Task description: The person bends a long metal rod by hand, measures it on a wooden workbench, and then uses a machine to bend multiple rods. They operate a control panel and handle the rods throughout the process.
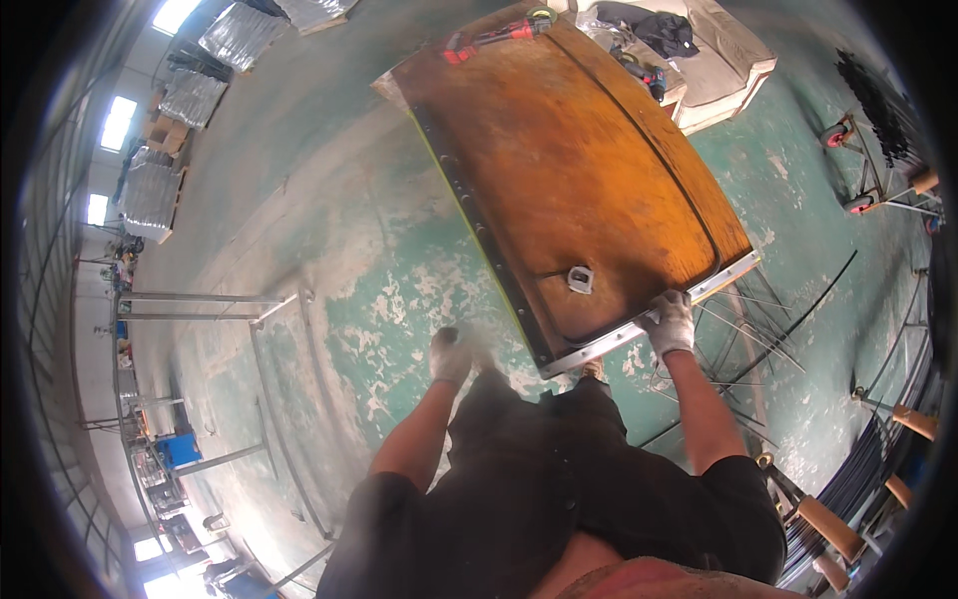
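My right hand, in a pale work glove, is closed at the near edge of an orange-brown wooden worktable. Its fingers curl over a thin black rod, which bends round the tabletop; the glove hides part of it. A perforated metal strip runs beneath that hand. My left hand, gloved too, hangs left of the table over the floor, apart from it. It appears to hold nothing; its fingers look loose and somewhat blurred. On the tabletop near the right hand lies a small white, frame-shaped piece.
A red cordless power tool lies at the table's far end. Behind stands a beige sofa bearing dark clothing and a drill. Thin metal rods are spread right of the table. A metal frame stands at left.
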`<state>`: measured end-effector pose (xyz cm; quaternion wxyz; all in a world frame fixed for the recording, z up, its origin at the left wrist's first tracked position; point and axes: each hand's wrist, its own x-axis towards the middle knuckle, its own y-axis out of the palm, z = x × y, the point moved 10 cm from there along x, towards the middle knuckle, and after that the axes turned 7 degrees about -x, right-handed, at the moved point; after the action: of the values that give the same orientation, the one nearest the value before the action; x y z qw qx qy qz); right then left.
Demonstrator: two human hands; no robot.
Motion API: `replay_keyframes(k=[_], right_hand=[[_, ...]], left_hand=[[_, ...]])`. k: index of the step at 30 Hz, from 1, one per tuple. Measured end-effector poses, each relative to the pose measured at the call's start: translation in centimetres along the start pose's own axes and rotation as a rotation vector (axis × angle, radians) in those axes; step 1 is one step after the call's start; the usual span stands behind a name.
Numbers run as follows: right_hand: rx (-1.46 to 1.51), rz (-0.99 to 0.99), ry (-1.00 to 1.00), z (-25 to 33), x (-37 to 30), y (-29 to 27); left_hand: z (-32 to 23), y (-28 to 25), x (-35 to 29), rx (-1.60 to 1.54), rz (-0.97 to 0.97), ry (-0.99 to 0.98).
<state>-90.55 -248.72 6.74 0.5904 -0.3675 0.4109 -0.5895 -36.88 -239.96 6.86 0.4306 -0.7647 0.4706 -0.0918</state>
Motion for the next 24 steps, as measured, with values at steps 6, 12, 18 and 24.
replay_keyframes(k=[6, 12, 18, 24], right_hand=[[-0.116, 0.063, 0.089, -0.8, -0.1, 0.7], [-0.262, -0.104, 0.38, 6.5, -0.5, -2.1], [0.297, -0.264, 0.62, 18.3, 1.6, 3.4], [0.631, -0.126, 0.649, 28.3, 13.2, 8.5]], left_hand=[[11.1, -2.0, 4.9, -0.054, 0.158, -0.192], [16.1, -2.8, 15.3, -0.03, 0.441, 0.037], [20.2, -12.4, 29.6, -0.08, 0.223, -0.001], [16.7, -13.8, 37.7, -0.337, 0.232, -0.05]])
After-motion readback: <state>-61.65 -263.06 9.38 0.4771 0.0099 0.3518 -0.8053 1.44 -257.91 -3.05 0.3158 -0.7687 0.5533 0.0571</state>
